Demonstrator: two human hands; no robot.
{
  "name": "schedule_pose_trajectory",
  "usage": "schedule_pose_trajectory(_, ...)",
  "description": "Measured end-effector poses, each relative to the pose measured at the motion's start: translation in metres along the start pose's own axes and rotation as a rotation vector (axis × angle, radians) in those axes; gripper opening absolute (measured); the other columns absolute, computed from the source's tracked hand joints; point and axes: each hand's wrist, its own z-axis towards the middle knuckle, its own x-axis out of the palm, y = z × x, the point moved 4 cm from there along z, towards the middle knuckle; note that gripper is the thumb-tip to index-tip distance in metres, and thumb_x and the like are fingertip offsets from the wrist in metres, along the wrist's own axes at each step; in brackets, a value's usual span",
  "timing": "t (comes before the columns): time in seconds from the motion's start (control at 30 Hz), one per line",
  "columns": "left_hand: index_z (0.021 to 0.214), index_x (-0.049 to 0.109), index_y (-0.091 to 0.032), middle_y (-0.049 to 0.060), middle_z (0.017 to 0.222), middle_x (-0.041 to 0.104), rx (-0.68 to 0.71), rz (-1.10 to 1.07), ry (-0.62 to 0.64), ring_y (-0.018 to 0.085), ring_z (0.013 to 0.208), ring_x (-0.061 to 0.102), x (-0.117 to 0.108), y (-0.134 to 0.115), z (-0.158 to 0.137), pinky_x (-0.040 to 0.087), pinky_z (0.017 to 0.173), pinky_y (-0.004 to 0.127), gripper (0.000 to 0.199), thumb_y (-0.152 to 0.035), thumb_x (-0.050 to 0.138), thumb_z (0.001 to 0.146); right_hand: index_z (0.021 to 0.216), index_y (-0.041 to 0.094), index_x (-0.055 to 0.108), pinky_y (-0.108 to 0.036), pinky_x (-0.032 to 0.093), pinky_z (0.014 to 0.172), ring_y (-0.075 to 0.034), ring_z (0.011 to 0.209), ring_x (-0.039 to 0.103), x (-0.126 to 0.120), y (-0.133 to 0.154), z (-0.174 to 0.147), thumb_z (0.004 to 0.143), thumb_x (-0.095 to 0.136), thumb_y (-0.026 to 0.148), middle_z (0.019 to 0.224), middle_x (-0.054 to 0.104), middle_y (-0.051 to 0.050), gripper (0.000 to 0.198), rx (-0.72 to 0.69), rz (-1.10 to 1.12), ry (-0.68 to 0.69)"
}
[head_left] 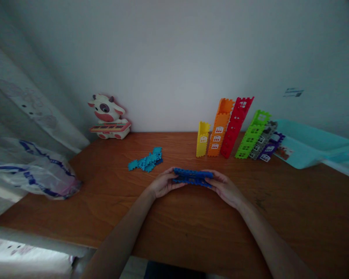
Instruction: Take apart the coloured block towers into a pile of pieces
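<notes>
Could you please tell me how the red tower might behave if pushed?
The red tower would probably tip easily, being tall on a narrow base. It is likely light for its size, given the openings in its side.

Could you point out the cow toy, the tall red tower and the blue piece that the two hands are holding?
Cow toy (110, 116): head view, lower part of its head.
Red tower (236, 127): head view, halfway up its side.
Blue piece (192, 175): head view, middle of its length.

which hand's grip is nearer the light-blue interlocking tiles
Left. The left grip is in front and right of the light-blue interlocking tiles; the right grip is farther right, on the blue toy piece's opposite end.
</notes>
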Motion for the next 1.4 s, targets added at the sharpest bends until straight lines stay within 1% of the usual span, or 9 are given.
schedule_pose_trajectory(0.13,0.097,0.063,-0.011,0.012,0.101,0.069,-0.064,-0.114,0.014,0.026,0.099,0.069,0.002,-0.003,0.001,0.057,0.095,0.044,0.018,-0.021,0.064,0.082,0.1,0.026,0.078,-0.046,0.046,0.106,-0.025,0.107,0.067,-0.001,0.0,0.002,0.066,0.083,0.038,0.111,0.076,-0.004,0.037,0.002,0.013,0.0)
schedule_pose_trajectory(0.23,0.092,0.065,-0.012,0.011,0.093,0.069,-0.045,-0.073,-0.048,0.024,0.093,0.068,0.003,-0.004,0.001,0.058,0.089,0.043,0.023,-0.034,0.067,0.086,0.101,0.024,0.078,-0.048,0.045,0.106,-0.029,0.113,0.065,0.0,0.002,0.001,0.075,0.074,0.057,0.115,0.075,-0.008,0.043,-0.007,-0.049,0.001)
schedule_pose_trajectory(0.43,0.091,0.065,-0.015,0.005,0.095,0.068,0.047,0.138,-0.06,0.017,0.087,0.067,0.002,0.002,0.001,0.056,0.084,0.034,0.029,-0.019,0.085,0.07,0.108,0.027,0.075,-0.051,0.04,0.111,-0.03,0.121,0.061,0.002,0.008,-0.002,0.08,0.07,0.06,0.127,0.07,-0.008,0.043,-0.093,-0.511,-0.05)
schedule_pose_trajectory(0.6,0.112,0.065,-0.017,0.008,0.104,0.069,0.163,0.451,-0.071,0.017,0.086,0.066,-0.003,0.006,0.005,0.054,0.081,0.032,0.05,-0.031,0.086,0.07,0.132,0.027,0.06,-0.049,0.046,0.106,-0.029,0.121,0.06,0.005,0.005,-0.004,0.079,0.072,0.055,0.134,0.063,-0.011,0.062,-0.162,-0.695,0.028)
schedule_pose_trajectory(0.73,0.122,0.062,-0.02,0.011,0.12,0.064,0.348,0.812,-0.04,0.025,0.109,0.062,0.003,0.003,0.003,0.052,0.096,0.042,0.056,-0.046,0.081,0.075,0.141,0.025,0.052,-0.05,0.042,0.109,-0.031,0.126,0.055,0.014,0.003,-0.008,0.068,0.083,0.047,0.138,0.053,-0.013,0.082,-0.278,-0.986,0.024)
schedule_pose_trajectory(0.9,0.138,0.051,-0.023,0.015,0.145,0.044,0.647,1.246,0.081,0.034,0.135,0.045,0.021,0.002,-0.01,0.037,0.115,0.05,0.097,-0.042,0.094,0.054,0.144,0.026,0.047,-0.047,0.047,0.104,-0.029,0.117,0.06,0.023,0.001,-0.01,0.077,0.076,0.037,0.131,0.053,-0.013,0.074,-0.313,-1.107,0.036)
schedule_pose_trajectory(1.07,0.139,0.054,-0.027,0.014,0.14,0.048,0.675,1.355,0.039,0.035,0.132,0.045,0.025,0.002,-0.016,0.032,0.116,0.052,0.064,-0.04,0.076,0.08,0.141,0.027,0.049,-0.048,0.049,0.101,-0.028,0.113,0.062,0.025,0.005,-0.014,0.086,0.068,0.046,0.129,0.056,-0.012,0.061,-0.345,-1.159,0.082)
schedule_pose_trajectory(1.17,0.135,0.059,-0.028,0.014,0.135,0.053,0.646,1.407,0.016,0.038,0.129,0.045,0.027,0.0,-0.016,0.03,0.115,0.055,0.059,-0.04,0.075,0.08,0.144,0.028,0.046,-0.049,0.051,0.098,-0.03,0.112,0.063,0.024,0.005,-0.015,0.081,0.073,0.047,0.13,0.056,-0.012,0.07,-0.355,-1.217,0.102)
schedule_pose_trajectory(1.4,0.12,0.059,-0.02,0.016,0.121,0.058,0.636,1.545,-0.066,0.039,0.117,0.052,0.037,0.002,-0.016,0.039,0.106,0.053,0.05,-0.023,0.074,0.072,0.13,0.018,0.055,-0.052,0.048,0.099,-0.033,0.111,0.06,0.039,0.007,-0.017,0.075,0.061,0.014,0.121,0.06,-0.014,0.055,-0.468,-1.495,0.009)
